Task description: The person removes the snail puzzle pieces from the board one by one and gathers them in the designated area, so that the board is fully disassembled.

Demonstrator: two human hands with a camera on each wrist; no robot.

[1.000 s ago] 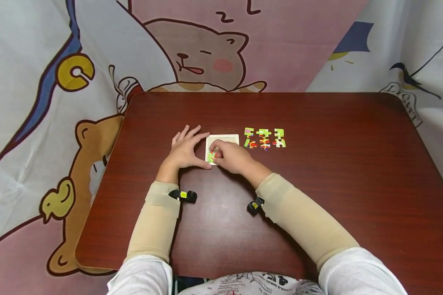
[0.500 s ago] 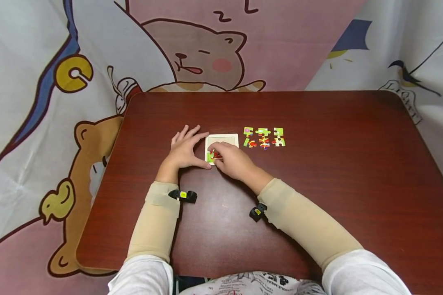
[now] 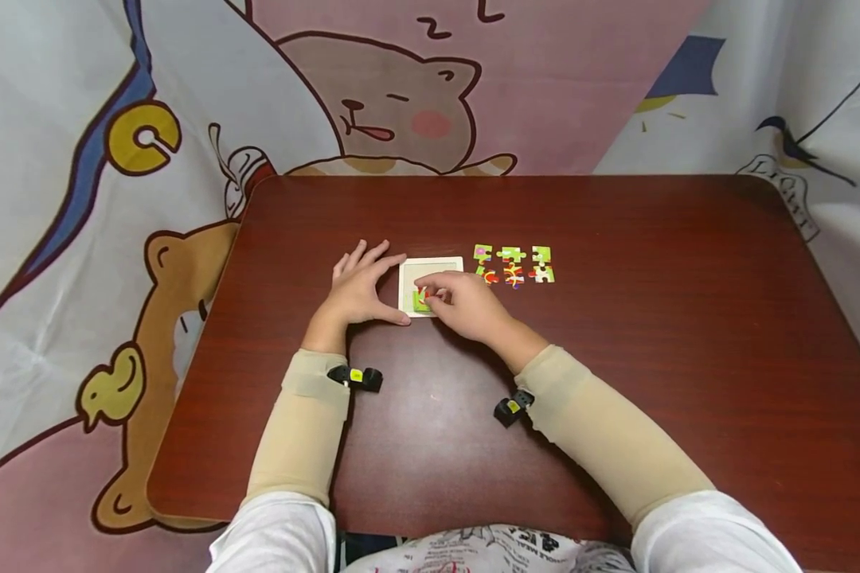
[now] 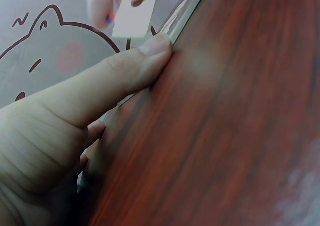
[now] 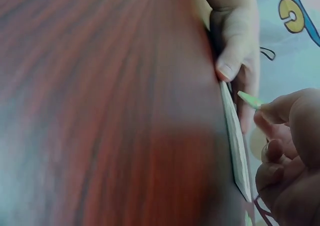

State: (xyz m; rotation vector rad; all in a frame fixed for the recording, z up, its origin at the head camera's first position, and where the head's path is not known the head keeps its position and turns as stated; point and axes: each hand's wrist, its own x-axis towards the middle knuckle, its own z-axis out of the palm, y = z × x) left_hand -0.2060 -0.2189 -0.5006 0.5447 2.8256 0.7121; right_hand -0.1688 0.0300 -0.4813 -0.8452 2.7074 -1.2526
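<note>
A small white-rimmed puzzle tray (image 3: 430, 261) lies on the table, its near edge also seen in the right wrist view (image 5: 236, 141). My left hand (image 3: 359, 296) spreads along its left side, the thumb touching the near left corner and the index fingertip by the far left corner. Above the tray, my right hand (image 3: 466, 304) pinches a green puzzle piece (image 3: 421, 302) between thumb and finger. In the right wrist view that piece (image 5: 249, 100) is tilted and apart from the tray. The left wrist view shows its washed-out face (image 4: 135, 18).
Several loose puzzle pieces (image 3: 512, 255) lie in two rows just right of the tray, some close behind my right hand. The brown table (image 3: 652, 318) extends to both sides. A cartoon-printed cloth (image 3: 545, 87) hangs behind its far edge.
My right hand has drawn back slightly to the right, and the green piece has come up from the tray's near left corner with it. My left hand stays in place.
</note>
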